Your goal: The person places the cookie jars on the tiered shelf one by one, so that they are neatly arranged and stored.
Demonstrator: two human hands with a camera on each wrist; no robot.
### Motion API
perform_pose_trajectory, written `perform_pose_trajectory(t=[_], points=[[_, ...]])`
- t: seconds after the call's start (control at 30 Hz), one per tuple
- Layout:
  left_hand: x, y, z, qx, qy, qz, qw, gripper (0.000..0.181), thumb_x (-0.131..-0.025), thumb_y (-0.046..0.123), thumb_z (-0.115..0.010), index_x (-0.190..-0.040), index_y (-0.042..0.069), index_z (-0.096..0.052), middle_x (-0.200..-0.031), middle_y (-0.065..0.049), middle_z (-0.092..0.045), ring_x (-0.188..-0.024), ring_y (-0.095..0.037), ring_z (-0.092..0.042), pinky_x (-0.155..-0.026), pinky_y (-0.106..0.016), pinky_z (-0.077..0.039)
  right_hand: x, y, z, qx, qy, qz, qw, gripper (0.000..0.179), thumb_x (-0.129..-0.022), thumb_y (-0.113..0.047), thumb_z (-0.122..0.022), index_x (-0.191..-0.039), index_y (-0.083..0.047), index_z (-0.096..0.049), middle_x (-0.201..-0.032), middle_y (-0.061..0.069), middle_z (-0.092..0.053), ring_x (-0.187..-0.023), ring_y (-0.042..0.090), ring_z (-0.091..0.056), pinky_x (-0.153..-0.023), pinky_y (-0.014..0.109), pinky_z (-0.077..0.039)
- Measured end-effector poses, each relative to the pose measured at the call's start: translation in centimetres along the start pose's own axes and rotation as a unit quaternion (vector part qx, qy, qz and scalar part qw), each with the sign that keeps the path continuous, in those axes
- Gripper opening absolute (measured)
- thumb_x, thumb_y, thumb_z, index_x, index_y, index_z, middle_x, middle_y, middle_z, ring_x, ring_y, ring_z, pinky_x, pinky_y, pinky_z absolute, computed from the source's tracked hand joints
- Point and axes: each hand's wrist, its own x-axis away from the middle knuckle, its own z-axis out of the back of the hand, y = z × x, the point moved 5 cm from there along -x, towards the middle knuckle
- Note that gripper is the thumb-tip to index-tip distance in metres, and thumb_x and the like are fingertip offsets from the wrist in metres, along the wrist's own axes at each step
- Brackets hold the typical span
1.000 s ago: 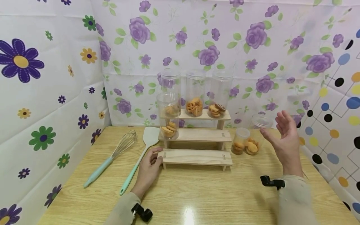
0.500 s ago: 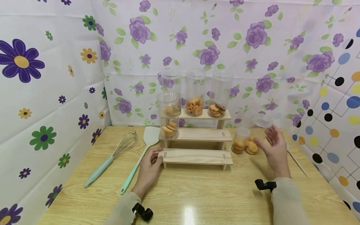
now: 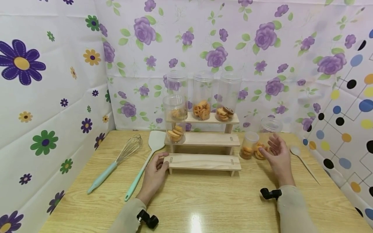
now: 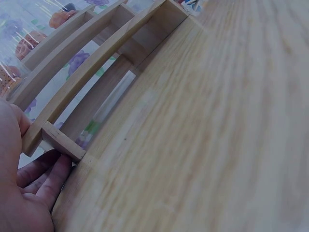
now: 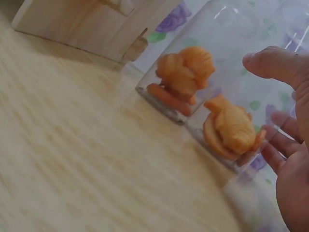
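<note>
My left hand [image 3: 154, 174] holds the left end of the three-tier wooden stand [image 3: 201, 161] at its lowest step. In the left wrist view the thumb lies against that step and the fingers curl by its leg [image 4: 65, 141]. To the right of the stand, my right hand [image 3: 278, 158] is spread beside a clear lidded jar [image 3: 271, 124] with orange biscuits [image 5: 235, 128] inside. Thumb and fingers are apart around this jar; whether they touch it I cannot tell. A shorter-looking clear jar [image 3: 250, 142], also with orange biscuits, stands just left of it.
Three clear biscuit jars [image 3: 202, 94] stand on the top step, and another jar [image 3: 175, 119] on the middle step's left end. A whisk [image 3: 102, 177] and a white-headed spatula [image 3: 156, 140] lie left. A pale spoon [image 3: 295, 150] lies right of my right hand.
My right hand has come down and left to the clear jar with orange biscuits, uncovering the spoon. My left hand stays on the stand.
</note>
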Motion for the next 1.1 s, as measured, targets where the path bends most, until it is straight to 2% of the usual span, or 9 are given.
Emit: perform_pose_trajectory(t=[0.2, 0.3, 0.47, 0.63, 0.8, 0.93, 1.1], points=[[-0.1, -0.1, 0.0, 0.001, -0.005, 0.013, 0.9999, 0.033, -0.112, 0.016, -0.066, -0.145, 0.024, -0.069, -0.126, -0.006, -0.078, -0.113, -0.018, -0.073, -0.092, -0.027, -0.054, 0.3, 0.7, -0.2, -0.005, -0.006, -0.017, 0.9998, 0.091, -0.102, -0.022, -0.084, -0.176, -0.021, -0.032, -0.169, 0.017, -0.046, -0.155, 0.038, -0.048, -0.118, 0.019, -0.043], [-0.1, -0.1, 0.0, 0.002, -0.004, 0.011, 0.9999, 0.033, -0.112, 0.016, -0.065, -0.145, 0.023, -0.069, -0.126, -0.006, -0.078, -0.113, -0.018, -0.073, -0.092, -0.027, -0.054, 0.3, 0.8, -0.3, -0.003, -0.004, -0.015, 0.9999, 0.088, -0.102, -0.021, -0.084, -0.175, -0.018, -0.035, -0.168, 0.02, -0.047, -0.153, 0.036, -0.049, -0.116, 0.017, -0.044], [0.0, 0.1, 0.0, -0.001, -0.002, 0.005, 1.0, 0.033, -0.112, 0.015, -0.064, -0.145, 0.022, -0.069, -0.124, -0.005, -0.078, -0.112, -0.018, -0.073, -0.09, -0.026, -0.054, 0.3, 0.8, -0.4, 0.008, 0.008, -0.006, 0.9999, 0.084, -0.101, -0.022, -0.086, -0.172, -0.013, -0.041, -0.162, 0.022, -0.053, -0.146, 0.028, -0.055, -0.113, 0.014, -0.044], [-0.1, 0.0, 0.0, 0.004, -0.007, 0.013, 0.9999, 0.033, -0.113, 0.015, -0.065, -0.145, 0.023, -0.069, -0.123, -0.005, -0.079, -0.112, -0.018, -0.074, -0.09, -0.027, -0.054, 0.2, 1.1, -0.4, 0.014, 0.016, 0.0, 0.9998, 0.082, -0.101, -0.02, -0.086, -0.17, -0.011, -0.044, -0.155, 0.016, -0.058, -0.139, 0.02, -0.058, -0.108, 0.011, -0.045], [-0.1, -0.1, 0.0, 0.006, -0.009, 0.013, 0.9999, 0.033, -0.113, 0.016, -0.065, -0.145, 0.023, -0.068, -0.126, -0.006, -0.078, -0.114, -0.019, -0.073, -0.092, -0.027, -0.054, 0.2, 1.1, -0.4, 0.017, 0.02, -0.003, 0.9996, 0.081, -0.101, -0.02, -0.087, -0.169, -0.01, -0.045, -0.153, 0.014, -0.059, -0.137, 0.017, -0.058, -0.107, 0.01, -0.045], [-0.1, -0.1, 0.0, 0.004, -0.007, 0.01, 0.9999, 0.034, -0.112, 0.016, -0.066, -0.145, 0.022, -0.068, -0.126, -0.006, -0.078, -0.114, -0.018, -0.073, -0.092, -0.025, -0.054, 0.4, 0.9, -0.5, 0.024, 0.022, -0.013, 0.9994, 0.08, -0.101, -0.024, -0.087, -0.167, -0.006, -0.047, -0.156, 0.018, -0.058, -0.137, 0.015, -0.058, -0.107, 0.01, -0.045], [-0.1, 0.0, 0.0, 0.001, -0.001, 0.001, 1.0, 0.034, -0.112, 0.015, -0.066, -0.145, 0.02, -0.069, -0.122, -0.007, -0.079, -0.109, -0.018, -0.073, -0.088, -0.025, -0.054, 0.5, 0.8, -0.5, 0.032, 0.021, -0.02, 0.9991, 0.078, -0.101, -0.026, -0.087, -0.165, -0.002, -0.049, -0.156, 0.022, -0.058, -0.138, 0.019, -0.058, -0.106, 0.009, -0.046]])
